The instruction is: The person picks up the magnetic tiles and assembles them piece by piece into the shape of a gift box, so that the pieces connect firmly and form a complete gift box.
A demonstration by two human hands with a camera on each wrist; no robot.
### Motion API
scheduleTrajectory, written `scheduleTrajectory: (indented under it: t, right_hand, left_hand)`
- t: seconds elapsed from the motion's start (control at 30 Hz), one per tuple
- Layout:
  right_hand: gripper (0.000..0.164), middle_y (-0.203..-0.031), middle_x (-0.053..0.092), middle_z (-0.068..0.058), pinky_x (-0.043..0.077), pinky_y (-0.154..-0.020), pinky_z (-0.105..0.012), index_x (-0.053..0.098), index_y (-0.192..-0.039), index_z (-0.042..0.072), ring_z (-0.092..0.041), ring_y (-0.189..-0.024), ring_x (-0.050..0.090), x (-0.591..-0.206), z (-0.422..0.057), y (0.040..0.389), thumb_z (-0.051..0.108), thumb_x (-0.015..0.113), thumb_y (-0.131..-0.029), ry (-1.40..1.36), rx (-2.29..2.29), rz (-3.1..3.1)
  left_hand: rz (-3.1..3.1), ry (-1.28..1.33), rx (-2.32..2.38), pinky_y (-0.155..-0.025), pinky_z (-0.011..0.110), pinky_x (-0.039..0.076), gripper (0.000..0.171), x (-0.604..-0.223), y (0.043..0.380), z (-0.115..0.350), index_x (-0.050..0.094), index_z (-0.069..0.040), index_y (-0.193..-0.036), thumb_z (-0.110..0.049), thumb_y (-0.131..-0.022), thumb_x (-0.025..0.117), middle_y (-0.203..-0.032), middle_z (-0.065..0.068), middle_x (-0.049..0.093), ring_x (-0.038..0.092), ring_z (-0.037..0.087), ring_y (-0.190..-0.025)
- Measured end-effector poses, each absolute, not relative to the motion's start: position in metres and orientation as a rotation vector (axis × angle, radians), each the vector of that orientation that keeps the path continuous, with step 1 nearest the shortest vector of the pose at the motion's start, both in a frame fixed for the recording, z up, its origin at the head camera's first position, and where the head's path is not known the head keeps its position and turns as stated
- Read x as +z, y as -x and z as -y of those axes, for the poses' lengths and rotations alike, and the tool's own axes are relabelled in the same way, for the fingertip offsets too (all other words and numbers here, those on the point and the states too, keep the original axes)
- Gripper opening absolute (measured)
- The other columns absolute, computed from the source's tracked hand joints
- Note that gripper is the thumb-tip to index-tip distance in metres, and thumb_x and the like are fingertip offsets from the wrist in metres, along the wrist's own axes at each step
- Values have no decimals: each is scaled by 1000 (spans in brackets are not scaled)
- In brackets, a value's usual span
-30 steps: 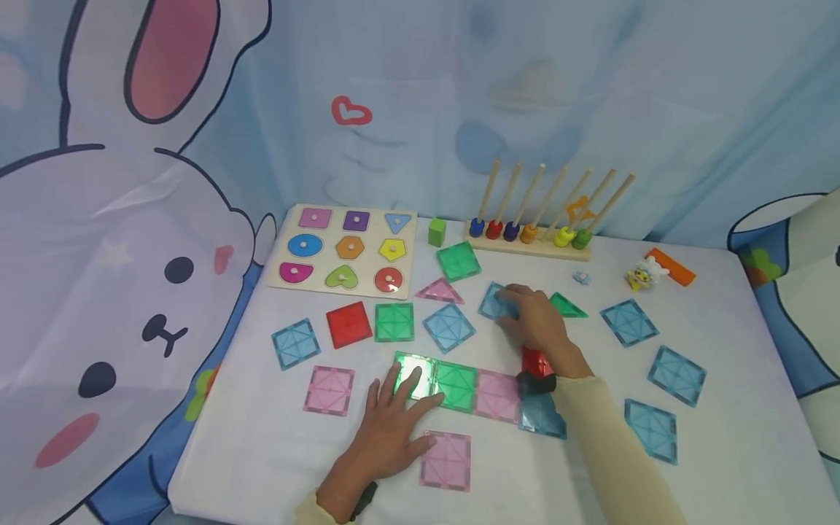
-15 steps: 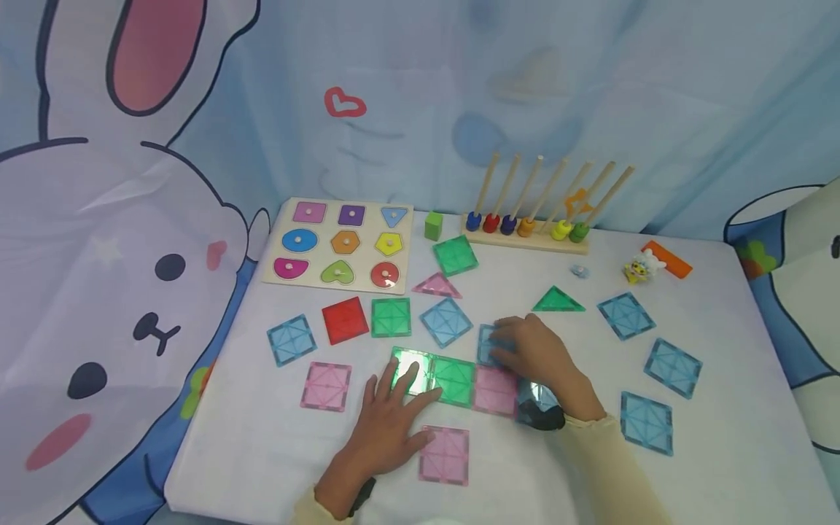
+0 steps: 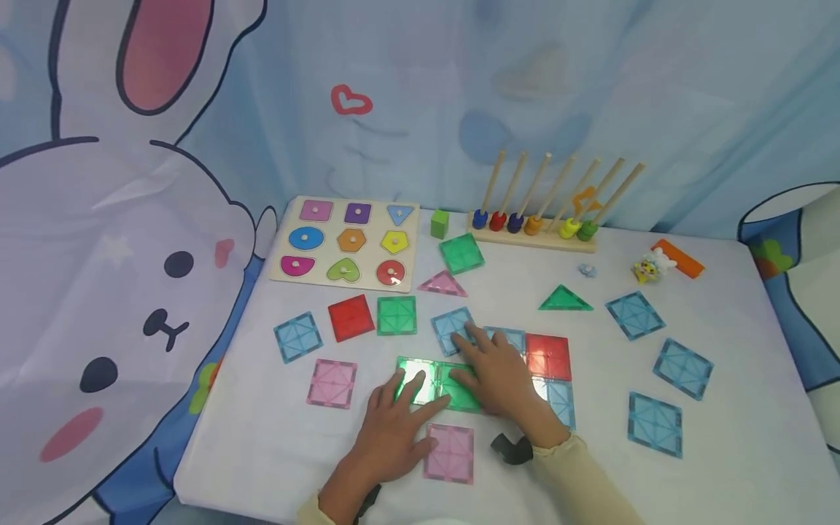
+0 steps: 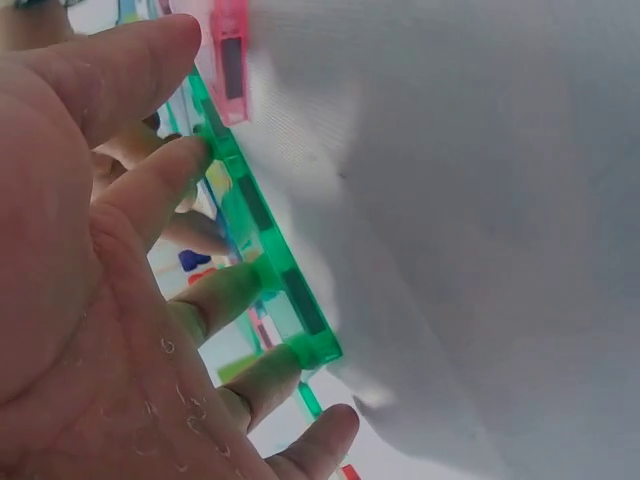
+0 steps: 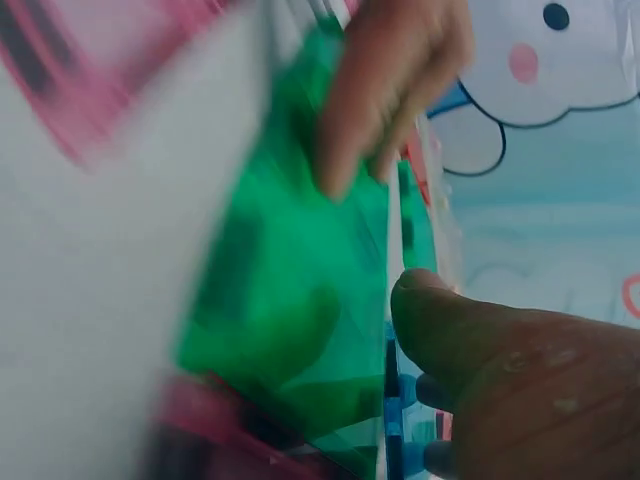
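My left hand point(image 3: 392, 434) rests with spread fingers on the near edge of a green square magnetic tile point(image 3: 420, 372); in the left wrist view its fingertips touch the green tile's edge point(image 4: 290, 290). A second green tile point(image 3: 456, 394) adjoins it. My right hand point(image 3: 504, 379) reaches over this row and hides most of the pink tile there. Its fingertips are at a loose blue square tile point(image 3: 448, 332), with the thumb apart from the fingers. Behind the row, another blue tile point(image 3: 507, 337) lies beside a red tile point(image 3: 550, 357). A blue tile point(image 3: 561, 401) ends the row.
Loose tiles lie around, including pink point(image 3: 449, 456), red point(image 3: 351, 318), green point(image 3: 397, 316) and blue point(image 3: 655, 423) squares, a green triangle point(image 3: 564, 299) and a pink triangle point(image 3: 443, 284). A shape puzzle board point(image 3: 335, 282) and a peg stacker point(image 3: 538, 239) stand at the back.
My right hand drew a blue tile toward the row, left it beside the red tile and moved left to another blue tile. The left hand has stayed in place.
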State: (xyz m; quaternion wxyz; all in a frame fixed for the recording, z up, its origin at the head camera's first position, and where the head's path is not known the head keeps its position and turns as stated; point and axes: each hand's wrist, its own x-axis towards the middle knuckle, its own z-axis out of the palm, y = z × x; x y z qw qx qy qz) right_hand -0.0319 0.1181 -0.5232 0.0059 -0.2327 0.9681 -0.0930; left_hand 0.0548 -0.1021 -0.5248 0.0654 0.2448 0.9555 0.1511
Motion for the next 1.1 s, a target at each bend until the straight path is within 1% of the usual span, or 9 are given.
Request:
scheduleTrajectory:
  t: [0.17, 0.3, 0.37, 0.47, 0.53, 0.7, 0.83, 0.93, 1.1]
  right_hand:
    - [69, -138, 48, -11, 52, -76, -41, 48, -140, 24, -31, -103, 52, -523, -113, 14, 60, 60, -82, 723, -255, -3063]
    - [70, -137, 47, -11, 52, -77, -40, 46, -141, 25, -30, -102, 51, -525, -114, 6, 58, 62, -82, 673, -268, -3075]
    - [69, -138, 46, -9, 51, -78, -40, 46, -141, 26, -29, -102, 50, -526, -117, 4, 57, 63, -81, 642, -295, -3076]
    - [68, -140, 44, -7, 50, -79, -40, 45, -141, 28, -28, -104, 49, -529, -119, 3, 55, 64, -82, 612, -357, -3065]
    - [68, -140, 44, -8, 50, -77, -39, 45, -141, 28, -28, -104, 49, -531, -119, 2, 54, 64, -82, 609, -391, -3059]
    - [69, -141, 44, -8, 50, -73, -37, 44, -141, 28, -29, -101, 49, -535, -118, -3, 53, 66, -81, 595, -410, -3053]
    - [70, -140, 45, -7, 49, -72, -36, 45, -141, 29, -28, -100, 49, -537, -117, -6, 53, 68, -79, 605, -426, -3058]
    - [71, -140, 44, -7, 49, -71, -37, 44, -142, 29, -28, -100, 48, -537, -117, -6, 53, 68, -80, 609, -427, -3063]
    - [71, -143, 42, -7, 50, -75, -40, 42, -143, 31, -28, -103, 48, -536, -121, -4, 53, 67, -80, 540, -414, -3066]
  left_hand:
    - [-2924, -720, 417, -96, 57, 33, 68, -521, -53, 103, 37, -45, -142, -49, -81, 67, -151, 5, 30, 20, 36, -138]
    - [-2905, -745, 453, -96, 58, 33, 67, -521, -50, 106, 37, -44, -142, -48, -82, 67, -151, 5, 31, 22, 36, -137]
    - [-2886, -726, 495, -97, 57, 32, 67, -521, -45, 109, 34, -42, -144, -50, -84, 64, -151, 3, 30, 23, 33, -137]
    - [-2924, -613, 542, -100, 55, 31, 71, -520, -30, 119, 32, -36, -146, -51, -84, 63, -151, 0, 28, 23, 27, -138]
    - [-2972, -502, 554, -103, 54, 30, 74, -517, -18, 126, 33, -31, -147, -50, -83, 65, -152, 0, 28, 23, 25, -139]
    - [-3009, -370, 430, -105, 56, 28, 85, -518, 3, 134, 32, -22, -148, -50, -77, 71, -155, 6, 23, 18, 32, -142]
    - [-3005, -369, 390, -105, 56, 28, 85, -524, 2, 131, 32, -23, -148, -48, -77, 72, -155, 5, 24, 18, 34, -142]
    - [-3033, -419, 388, -105, 56, 28, 78, -524, -3, 125, 37, -27, -146, -43, -79, 72, -153, 1, 30, 20, 32, -142]
    - [-3078, -576, 393, -103, 54, 30, 66, -526, -9, 113, 43, -30, -142, -39, -83, 69, -150, -1, 36, 26, 29, -140]
